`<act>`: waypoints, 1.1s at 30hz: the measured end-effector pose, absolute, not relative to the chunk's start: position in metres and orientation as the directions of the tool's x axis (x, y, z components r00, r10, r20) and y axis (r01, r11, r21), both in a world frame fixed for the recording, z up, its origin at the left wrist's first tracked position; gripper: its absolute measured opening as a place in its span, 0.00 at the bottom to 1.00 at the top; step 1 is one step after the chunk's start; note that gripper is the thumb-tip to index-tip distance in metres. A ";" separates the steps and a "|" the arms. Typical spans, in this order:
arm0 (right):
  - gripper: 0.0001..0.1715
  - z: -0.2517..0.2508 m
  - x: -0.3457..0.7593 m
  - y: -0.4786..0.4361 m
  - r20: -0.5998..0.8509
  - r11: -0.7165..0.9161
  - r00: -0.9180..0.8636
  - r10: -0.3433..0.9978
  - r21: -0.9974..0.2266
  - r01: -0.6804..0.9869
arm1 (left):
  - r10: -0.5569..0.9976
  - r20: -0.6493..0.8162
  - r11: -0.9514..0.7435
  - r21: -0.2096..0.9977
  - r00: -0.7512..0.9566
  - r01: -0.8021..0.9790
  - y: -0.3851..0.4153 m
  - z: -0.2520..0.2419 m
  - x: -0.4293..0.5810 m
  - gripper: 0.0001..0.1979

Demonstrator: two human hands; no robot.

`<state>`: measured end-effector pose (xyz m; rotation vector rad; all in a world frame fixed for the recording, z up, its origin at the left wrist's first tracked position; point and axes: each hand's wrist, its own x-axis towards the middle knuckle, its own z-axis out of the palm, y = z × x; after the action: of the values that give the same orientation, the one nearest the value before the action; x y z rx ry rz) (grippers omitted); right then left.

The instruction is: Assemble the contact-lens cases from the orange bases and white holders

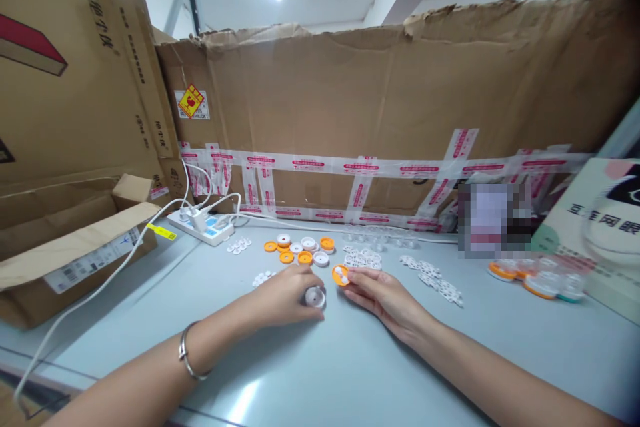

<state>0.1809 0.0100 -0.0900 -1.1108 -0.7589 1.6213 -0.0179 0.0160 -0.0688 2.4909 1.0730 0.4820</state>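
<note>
My left hand [293, 297] is closed around a small round greyish-white plastic piece [315, 297], its circular face turned toward me. Between the thumb and fingers of my right hand [383, 297] is a round orange plastic part [341, 275] with white pieces inside it. The two hands are a short way apart above the table. Just behind them lies a group of orange and white round parts [305, 257]. A pile of small white plastic pieces [363, 257] sits beyond my right fingers, and tiny white pieces [263, 278] lie by my left hand.
Clear plastic domes [383, 238] line the back. More white pieces [433, 279] and dome-topped orange parts [543, 280] lie at right, near a printed box [595, 233]. A power strip [203, 223] with cables and an open carton [75, 240] stand left. Cardboard [320, 93] walls the rear.
</note>
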 end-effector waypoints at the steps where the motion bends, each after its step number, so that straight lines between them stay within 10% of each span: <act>1: 0.08 -0.091 0.181 0.010 -0.303 -0.314 -0.089 0.949 -0.876 -0.367 | 0.740 0.156 -0.640 0.463 0.654 0.613 0.016 -0.069 -0.017 0.13; 10: 0.09 -0.089 0.179 0.007 -0.295 -0.300 -0.065 0.953 -0.891 -0.341 | 0.819 0.095 -0.237 0.954 0.565 0.184 0.030 -0.059 -0.016 0.15; 33: 0.23 -0.094 0.170 -0.003 -0.208 -0.236 -0.128 0.970 -0.932 -0.275 | 0.851 0.199 -0.332 0.920 0.485 0.206 0.023 -0.076 -0.002 0.14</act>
<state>0.1700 -0.0028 -0.0942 -1.0973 -0.9398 1.5704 -0.0024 0.0233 -0.0755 1.8130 0.8900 0.8823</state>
